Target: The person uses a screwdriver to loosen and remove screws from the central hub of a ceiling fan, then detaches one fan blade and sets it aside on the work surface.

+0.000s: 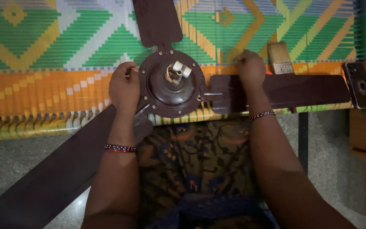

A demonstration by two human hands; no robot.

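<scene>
Brown and glossy, the ceiling fan (pixel 172 82) lies across the middle of the frame on a woven mat (pixel 43 51) patterned in green, yellow, orange and white. Its long lower-left blade (pixel 51 174) runs from the motor down to the bottom left corner, out over the speckled grey floor (pixel 9 157).

Your left hand (pixel 124 87) sits just left of centre, fingers curled and closed against the left rim of the round motor housing (pixel 171 85), where that blade's bracket meets it; whether a small tool is pinched in there you cannot tell from this angle. A red and black bangle (pixel 120 148) circles that wrist.

At the centre, the housing faces up, with a short white fitting and loose wires (pixel 178 71) at its hub. A second blade (pixel 157 21) points up to the top edge of the frame.

Your right hand (pixel 250 68), right of centre, is closed with the knuckles up, pressing at the inner end of the third blade (pixel 284 91), which stretches toward the right edge. A beaded bracelet (pixel 262 114) rings that wrist.

Just beyond that blade lies a tan wooden block (pixel 279 57), and at the far right a dark phone (pixel 359 85) rests face down on the mat's edge. Your patterned clothing (pixel 195 157) fills the lower centre.
</scene>
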